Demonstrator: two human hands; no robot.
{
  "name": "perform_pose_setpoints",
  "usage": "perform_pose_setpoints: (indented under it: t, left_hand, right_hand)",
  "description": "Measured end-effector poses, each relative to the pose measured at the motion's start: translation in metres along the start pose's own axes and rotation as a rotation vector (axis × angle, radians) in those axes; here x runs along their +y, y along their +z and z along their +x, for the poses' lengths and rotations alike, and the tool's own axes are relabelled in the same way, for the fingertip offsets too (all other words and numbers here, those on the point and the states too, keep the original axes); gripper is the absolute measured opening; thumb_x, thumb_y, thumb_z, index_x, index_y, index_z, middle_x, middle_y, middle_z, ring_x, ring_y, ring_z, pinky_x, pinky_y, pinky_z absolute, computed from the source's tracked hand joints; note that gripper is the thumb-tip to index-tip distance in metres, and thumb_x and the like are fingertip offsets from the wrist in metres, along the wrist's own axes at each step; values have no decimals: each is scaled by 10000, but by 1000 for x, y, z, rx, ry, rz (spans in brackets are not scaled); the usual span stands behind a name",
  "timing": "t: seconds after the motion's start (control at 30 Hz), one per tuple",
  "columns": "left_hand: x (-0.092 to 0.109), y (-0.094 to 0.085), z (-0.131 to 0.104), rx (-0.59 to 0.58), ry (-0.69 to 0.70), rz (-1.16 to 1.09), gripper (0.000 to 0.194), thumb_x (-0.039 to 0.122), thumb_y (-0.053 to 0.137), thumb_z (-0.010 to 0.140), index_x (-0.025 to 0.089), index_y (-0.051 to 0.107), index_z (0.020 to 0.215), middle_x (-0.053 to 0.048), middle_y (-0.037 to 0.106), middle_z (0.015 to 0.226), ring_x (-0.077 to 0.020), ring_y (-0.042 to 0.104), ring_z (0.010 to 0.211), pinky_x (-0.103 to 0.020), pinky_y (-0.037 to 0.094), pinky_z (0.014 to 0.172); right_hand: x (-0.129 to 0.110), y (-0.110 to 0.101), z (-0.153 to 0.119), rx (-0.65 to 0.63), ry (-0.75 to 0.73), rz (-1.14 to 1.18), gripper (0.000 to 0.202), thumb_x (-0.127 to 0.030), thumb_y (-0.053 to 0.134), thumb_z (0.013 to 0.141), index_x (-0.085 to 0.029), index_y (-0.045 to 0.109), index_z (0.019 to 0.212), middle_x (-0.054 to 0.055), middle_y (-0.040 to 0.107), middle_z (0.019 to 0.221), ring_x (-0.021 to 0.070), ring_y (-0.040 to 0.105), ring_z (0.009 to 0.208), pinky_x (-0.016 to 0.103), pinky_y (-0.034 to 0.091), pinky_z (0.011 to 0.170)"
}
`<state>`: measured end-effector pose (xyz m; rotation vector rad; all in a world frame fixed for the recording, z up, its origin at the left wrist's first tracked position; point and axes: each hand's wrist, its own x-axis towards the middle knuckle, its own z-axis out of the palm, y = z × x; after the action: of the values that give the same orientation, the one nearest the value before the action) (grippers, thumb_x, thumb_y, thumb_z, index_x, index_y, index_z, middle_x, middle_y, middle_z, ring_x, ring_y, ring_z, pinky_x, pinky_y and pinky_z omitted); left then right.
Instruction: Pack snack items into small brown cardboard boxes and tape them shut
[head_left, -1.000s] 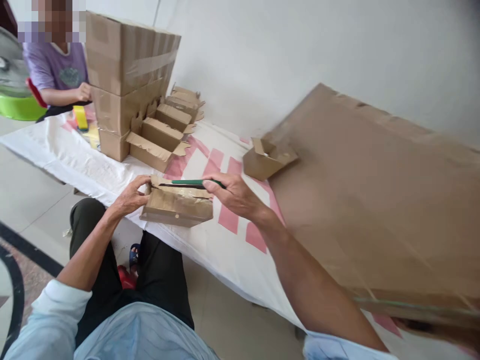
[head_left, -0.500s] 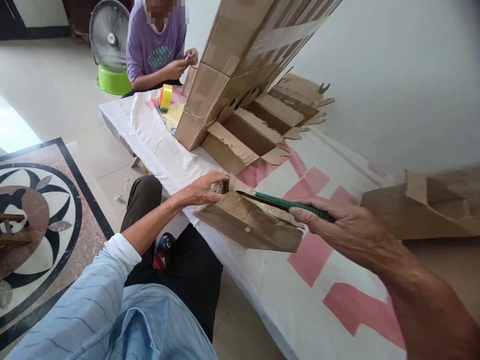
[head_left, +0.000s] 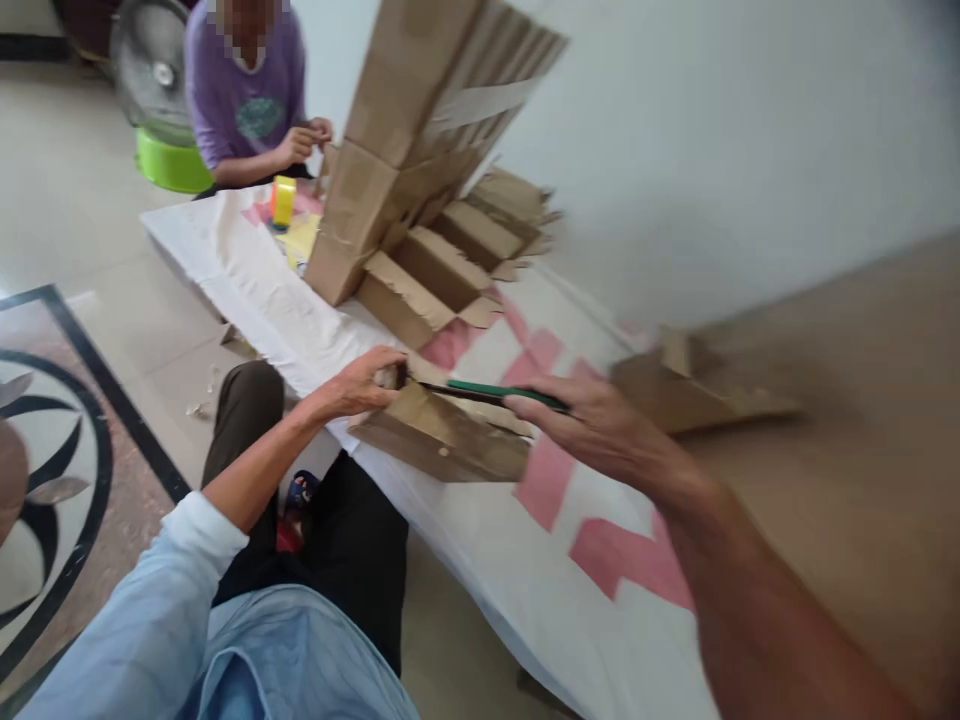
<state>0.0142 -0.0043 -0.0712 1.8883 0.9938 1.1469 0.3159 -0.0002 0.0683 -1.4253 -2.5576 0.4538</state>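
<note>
A small brown cardboard box with a torn open top lies near the edge of the cloth-covered table. My left hand is closed on its far left end, fingers curled over a cardboard flap. In my right hand is a green-handled knife, its exact type unclear, with a dark blade lying along the box's open top. The blade's tip reaches close to my left fingers. My right fingertips are partly blurred.
Beyond the box stands a tall stack of cardboard boxes, with torn open boxes beside it. A yellow tape roll lies farther back. Another person in purple sits across the table. At right is a blurred open carton.
The whole view has shifted, so everything appears farther left. Both hands keep their hold on the box and the knife. The blade still lies at the box's open top.
</note>
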Motion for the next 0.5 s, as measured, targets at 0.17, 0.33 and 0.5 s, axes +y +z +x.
perform_pose_setpoints:
  t: [0.17, 0.33, 0.5]
  left_hand:
    - [-3, -14, 7, -33, -73, -88, 373, 372, 804, 878, 236, 789, 1225, -121, 700, 1456, -330, 654, 1329, -396, 639, 981]
    - [-1, -18, 10, -37, -101, -100, 404, 380, 817, 846, 235, 792, 1222, -111, 691, 1470, -311, 661, 1304, -327, 615, 874]
    - [7, -23, 13, -40, -144, -57, 378, 385, 805, 840, 226, 792, 1183, -103, 699, 1464, -290, 681, 1260, -311, 598, 842]
  right_hand:
    - [-22, -14, 17, -79, 8, 1, 374, -484, 570, 1051, -225, 840, 1026, 56, 790, 873, 224, 668, 779, 344, 467, 722]
    - [-29, -19, 22, -101, -13, -57, 337, -405, 570, 1068, -223, 852, 1037, 45, 765, 871, 199, 610, 775, 346, 394, 734]
    - [-21, -18, 25, -87, -86, -76, 353, -405, 558, 1089, -234, 838, 960, 24, 735, 806, 176, 549, 716, 340, 357, 701]
